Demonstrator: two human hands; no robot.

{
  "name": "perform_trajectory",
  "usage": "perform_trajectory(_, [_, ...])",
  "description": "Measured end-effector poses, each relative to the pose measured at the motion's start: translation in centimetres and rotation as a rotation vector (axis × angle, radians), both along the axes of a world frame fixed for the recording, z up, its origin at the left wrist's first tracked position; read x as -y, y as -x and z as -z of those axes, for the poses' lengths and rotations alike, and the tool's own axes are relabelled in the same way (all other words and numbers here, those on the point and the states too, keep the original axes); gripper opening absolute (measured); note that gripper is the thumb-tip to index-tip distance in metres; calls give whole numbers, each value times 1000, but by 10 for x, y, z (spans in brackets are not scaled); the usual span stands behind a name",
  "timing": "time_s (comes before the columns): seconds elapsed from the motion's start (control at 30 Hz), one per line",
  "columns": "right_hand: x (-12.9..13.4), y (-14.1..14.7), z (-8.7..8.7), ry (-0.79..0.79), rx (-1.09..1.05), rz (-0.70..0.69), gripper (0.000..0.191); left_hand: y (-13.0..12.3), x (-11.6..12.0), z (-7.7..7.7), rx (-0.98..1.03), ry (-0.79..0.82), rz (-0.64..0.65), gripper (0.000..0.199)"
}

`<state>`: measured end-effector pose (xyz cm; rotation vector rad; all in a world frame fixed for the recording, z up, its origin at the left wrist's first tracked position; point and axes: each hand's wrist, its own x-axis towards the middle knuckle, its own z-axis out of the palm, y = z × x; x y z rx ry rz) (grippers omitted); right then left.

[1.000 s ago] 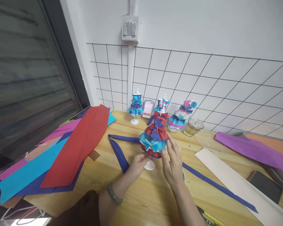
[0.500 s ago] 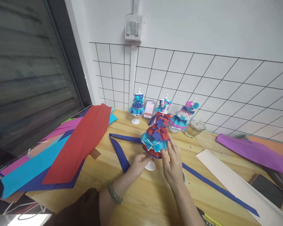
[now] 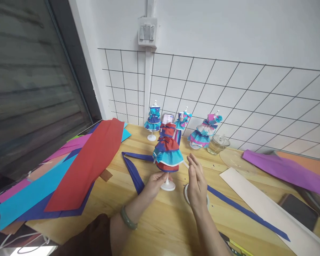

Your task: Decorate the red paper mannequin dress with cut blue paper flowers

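A miniature dress form point(image 3: 168, 145) wears a tiered red, blue and turquoise dress with a turquoise bow at its left side. My left hand point(image 3: 154, 184) pinches its white stem just under the skirt, and the round white base point(image 3: 168, 186) is upright at table level; whether it touches the wood I cannot tell. To the right of the skirt, apart from it, my right hand point(image 3: 198, 183) is raised with fingers stretched out, holding nothing. Partly behind that hand lies a roll of white tape point(image 3: 186, 195). A dark blue strip point(image 3: 248, 211) runs off to the right.
Other dressed forms stand at the back: one at left point(image 3: 152, 121), one in the middle point(image 3: 183, 121), one at right point(image 3: 204, 131), by a glass cup point(image 3: 218, 144). Coloured sheets point(image 3: 88, 167) pile at left. A pale sheet point(image 3: 256, 199), phone point(image 3: 298, 211) and yellow cutter point(image 3: 238, 247) lie right.
The dress form has turned about its stem, so its front bow now faces left. My right hand has let go of the skirt and moved away to the right.
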<state>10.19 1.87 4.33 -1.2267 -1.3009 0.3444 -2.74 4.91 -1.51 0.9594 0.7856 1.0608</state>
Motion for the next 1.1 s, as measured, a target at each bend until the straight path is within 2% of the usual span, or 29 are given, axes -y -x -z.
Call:
perform_trajectory(0.17, [-5, -5, 2, 119, -306, -31, 32, 0, 3, -6, 44, 20, 7, 40])
perform_trajectory(0.33, [-10, -6, 7, 296, -631, -178, 27, 0, 2, -5, 31, -9, 26, 39])
perform_trajectory(0.6, [-8, 4, -4, 351, -836, -432, 22, 0, 4, -7, -35, -32, 28, 39])
perform_trajectory(0.73, [-6, 6, -6, 391, -1034, -561, 17, -2, 4, -7, -23, -39, 11, 40])
perform_trajectory(0.9, [-7, 5, -5, 437, -1120, -555, 17, -3, 2, -4, -39, -43, -11, 40])
perform_trajectory(1.1, [-8, 1, -2, 435, -1094, -515, 12, 0, 0, -2, -89, -69, -26, 39])
